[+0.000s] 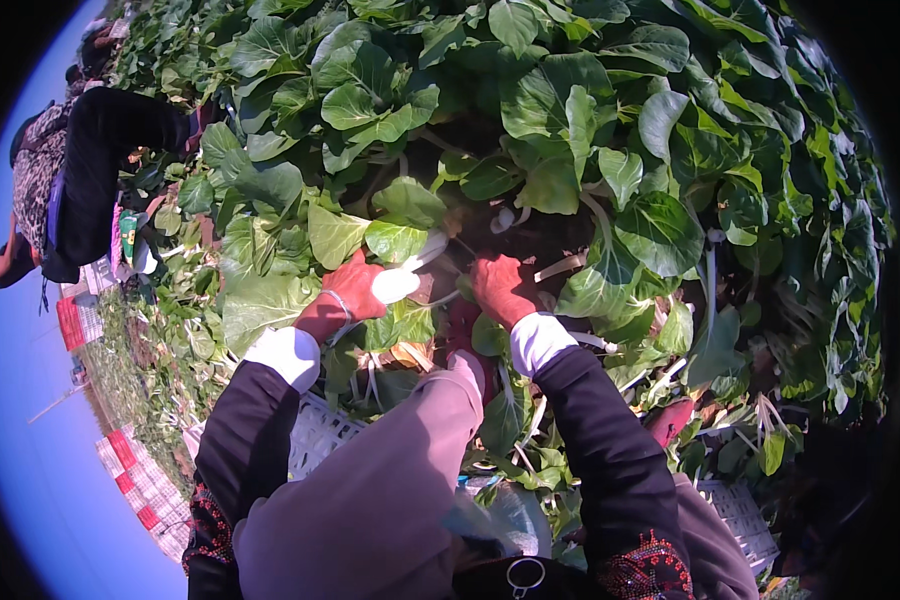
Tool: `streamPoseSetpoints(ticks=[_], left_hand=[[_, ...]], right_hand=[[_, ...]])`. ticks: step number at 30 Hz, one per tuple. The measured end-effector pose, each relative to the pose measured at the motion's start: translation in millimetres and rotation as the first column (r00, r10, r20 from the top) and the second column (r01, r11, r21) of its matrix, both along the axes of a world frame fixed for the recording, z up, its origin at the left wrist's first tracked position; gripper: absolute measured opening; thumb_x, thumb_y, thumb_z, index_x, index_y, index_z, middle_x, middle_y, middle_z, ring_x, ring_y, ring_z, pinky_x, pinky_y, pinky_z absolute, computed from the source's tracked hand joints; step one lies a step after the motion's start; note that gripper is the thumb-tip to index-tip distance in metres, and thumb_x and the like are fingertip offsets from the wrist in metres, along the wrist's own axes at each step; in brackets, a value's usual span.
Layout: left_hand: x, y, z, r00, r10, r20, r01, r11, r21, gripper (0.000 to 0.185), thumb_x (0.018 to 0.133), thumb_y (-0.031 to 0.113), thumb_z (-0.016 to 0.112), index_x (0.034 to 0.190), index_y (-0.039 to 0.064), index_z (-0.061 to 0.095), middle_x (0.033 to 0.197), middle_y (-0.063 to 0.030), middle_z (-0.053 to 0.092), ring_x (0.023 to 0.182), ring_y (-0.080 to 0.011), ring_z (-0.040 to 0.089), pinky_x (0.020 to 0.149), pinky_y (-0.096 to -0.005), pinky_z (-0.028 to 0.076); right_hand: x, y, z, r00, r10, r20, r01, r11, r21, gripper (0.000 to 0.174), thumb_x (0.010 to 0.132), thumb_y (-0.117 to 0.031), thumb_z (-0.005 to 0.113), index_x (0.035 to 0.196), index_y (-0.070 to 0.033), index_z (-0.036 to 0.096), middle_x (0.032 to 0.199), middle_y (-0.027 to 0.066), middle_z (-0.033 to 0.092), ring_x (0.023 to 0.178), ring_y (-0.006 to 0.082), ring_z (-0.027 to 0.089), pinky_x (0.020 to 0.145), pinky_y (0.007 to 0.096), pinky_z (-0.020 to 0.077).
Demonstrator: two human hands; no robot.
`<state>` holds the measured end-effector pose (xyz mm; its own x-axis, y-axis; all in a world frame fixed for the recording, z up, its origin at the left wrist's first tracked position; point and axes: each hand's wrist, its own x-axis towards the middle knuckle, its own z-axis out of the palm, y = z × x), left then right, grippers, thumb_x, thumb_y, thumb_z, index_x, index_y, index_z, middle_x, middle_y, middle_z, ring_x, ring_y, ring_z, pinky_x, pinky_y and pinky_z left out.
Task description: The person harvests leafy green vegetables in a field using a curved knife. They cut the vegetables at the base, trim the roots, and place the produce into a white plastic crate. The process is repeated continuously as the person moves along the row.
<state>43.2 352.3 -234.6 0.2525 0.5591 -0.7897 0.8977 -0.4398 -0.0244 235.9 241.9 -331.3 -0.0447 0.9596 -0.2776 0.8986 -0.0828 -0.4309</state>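
My left hand [351,291] grips a leafy green vegetable with thick white stalks, like bok choy [396,286]. Its pale stalk end points right, towards the middle. To the right, my right hand [504,289] is curled with its knuckles up, close over the dark soil [555,232]. Whatever may be inside that fist is hidden. Between the two hands lie loose stems and a bit of bare ground, with my red shoe [463,322] just below. Standing bok choy plants [547,97] with broad leaves fill the ground beyond both hands.
Cut leaves and stalks [525,442] litter the ground around my legs. White plastic crates [319,435] [739,517] stand on either side of me. Another person [90,172] bends over the row at the far left. Red and white stacked crates [139,480] line the left edge.
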Motion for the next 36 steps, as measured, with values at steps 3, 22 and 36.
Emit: streamPoseSetpoints(ticks=[3,22,36], left_hand=[[-7.0,-9.7,-8.0,0.997,0.024,0.071,-0.027,0.999,0.04,0.055,0.054,0.025,0.075,0.105,0.011,0.062,0.117,-0.0202,0.048,0.092,-0.0377,0.06,0.078,-0.0449,0.048],[-43.5,-25.8,-6.5,0.807,0.411,0.425,-0.294,0.903,-0.315,0.049,0.055,0.015,0.078,0.1,0.002,0.061,0.093,-0.0071,0.059,0.086,-0.0174,0.058,0.074,-0.0304,0.047],[-20.8,-29.2,25.3,0.096,0.977,-0.192,-0.381,-0.142,-0.914,0.058,0.069,0.007,0.069,0.122,-0.001,0.047,0.094,-0.0102,0.063,0.075,-0.0186,0.063,0.072,-0.03,0.052]], right_hand=[[0.3,-2.4,1.8,0.997,-0.053,-0.059,0.05,0.997,-0.058,0.015,0.081,-0.021,0.052,0.08,-0.007,0.059,0.071,0.0167,0.065,0.067,0.0302,0.066,0.056,0.0397,0.0512],[25.7,-35.5,12.3,0.828,-0.138,-0.543,0.142,0.989,-0.034,0.029,0.083,-0.019,0.058,0.109,-0.005,0.058,0.082,0.0069,0.059,0.073,0.02,0.058,0.056,0.0338,0.0464],[46.1,-12.8,55.0,-0.452,-0.533,-0.716,0.136,0.752,-0.646,0.046,0.075,-0.012,0.074,0.112,-0.007,0.047,0.068,0.0014,0.052,0.043,0.0077,0.046,0.037,0.0214,0.0388]])
